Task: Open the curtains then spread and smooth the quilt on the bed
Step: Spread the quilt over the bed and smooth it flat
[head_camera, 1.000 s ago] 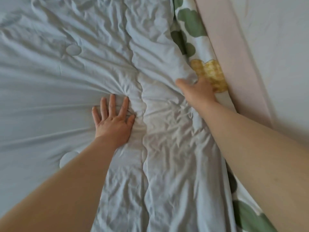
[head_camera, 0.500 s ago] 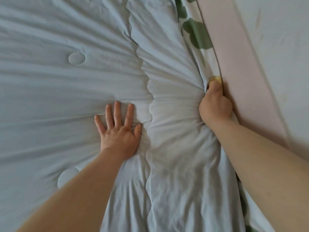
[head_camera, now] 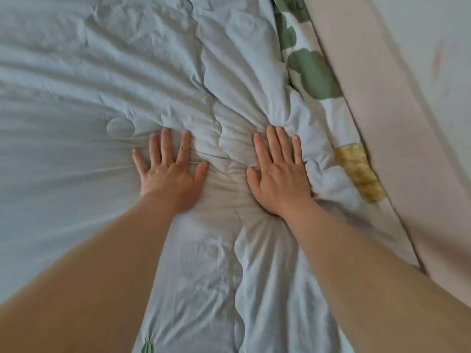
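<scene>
1. The quilt (head_camera: 76, 174) fills almost the whole view, pale blue, padded and stitched, lying across the bed from the near edge to the far edge. The left part lies fairly flat with long shallow folds; the middle and right part is bunched and creased.
2. A pink strip (head_camera: 382, 149), perhaps the bed's side or a sheet, runs along the right, with a pale surface beyond it that I cannot identify.
3. The quilt's printed edge (head_camera: 313, 75), with green and yellow shapes, is turned up along the right, just beside the pink strip.
4. A raised seam ridge (head_camera: 229, 159) runs from far to near between the two hands, with creases fanning out from it.
5. The left hand (head_camera: 170, 174) lies flat, fingers spread, palm pressed on the quilt left of the ridge.
6. The right hand (head_camera: 277, 177) also lies flat, fingers close together, pressed on the bunched cloth right of the ridge. Neither hand pinches anything.
7. The quilt looks soft, light and limp, so it likely slides under flat palms. For bigger shifts, the right edge seems the best place to take hold.
</scene>
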`<state>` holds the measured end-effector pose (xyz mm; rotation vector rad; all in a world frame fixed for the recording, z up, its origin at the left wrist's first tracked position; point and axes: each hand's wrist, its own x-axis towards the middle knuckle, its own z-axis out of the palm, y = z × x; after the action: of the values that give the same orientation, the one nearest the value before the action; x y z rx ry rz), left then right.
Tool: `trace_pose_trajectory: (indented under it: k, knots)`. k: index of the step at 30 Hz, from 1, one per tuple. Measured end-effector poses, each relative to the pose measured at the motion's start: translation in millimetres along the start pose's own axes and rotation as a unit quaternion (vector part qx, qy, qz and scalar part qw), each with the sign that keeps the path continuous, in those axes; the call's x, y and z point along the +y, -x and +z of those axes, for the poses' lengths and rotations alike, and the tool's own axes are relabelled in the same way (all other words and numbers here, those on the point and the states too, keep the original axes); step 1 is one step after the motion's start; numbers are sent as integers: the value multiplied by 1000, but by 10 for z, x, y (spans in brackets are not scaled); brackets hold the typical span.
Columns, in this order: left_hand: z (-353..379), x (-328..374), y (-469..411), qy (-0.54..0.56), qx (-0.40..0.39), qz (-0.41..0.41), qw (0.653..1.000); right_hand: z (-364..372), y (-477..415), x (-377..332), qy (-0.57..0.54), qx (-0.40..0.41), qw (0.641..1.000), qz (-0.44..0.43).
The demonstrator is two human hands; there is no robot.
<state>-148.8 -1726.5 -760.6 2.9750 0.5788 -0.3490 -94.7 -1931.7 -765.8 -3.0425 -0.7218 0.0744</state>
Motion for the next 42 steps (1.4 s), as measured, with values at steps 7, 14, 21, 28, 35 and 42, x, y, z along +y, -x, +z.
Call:
trace_pose_trajectory:
  k: [7, 14, 21, 28, 35, 42]
  knots:
    - [-18, -73, -260, 20, 74, 69, 995, 21, -71, 6, -11, 18, 1000, -2]
    - [-42, -81, -824, 8, 85, 74, 994, 30, -181, 13, -17, 13, 1000, 0]
    - [-47, -94, -827, 28, 86, 78, 993, 20, -182, 9, -17, 1, 1000, 8]
    - [-49, -101, -827, 39, 88, 76, 992, 27, -182, 5, -21, 10, 1000, 7]
    - [-41, -121, -832, 48, 93, 75, 992, 13, -176, -1, -27, -6, 1000, 4]
    - [-60, -124, -847, 64, 94, 68, 991, -343, -806, 69, -138, 154, 973, 107]
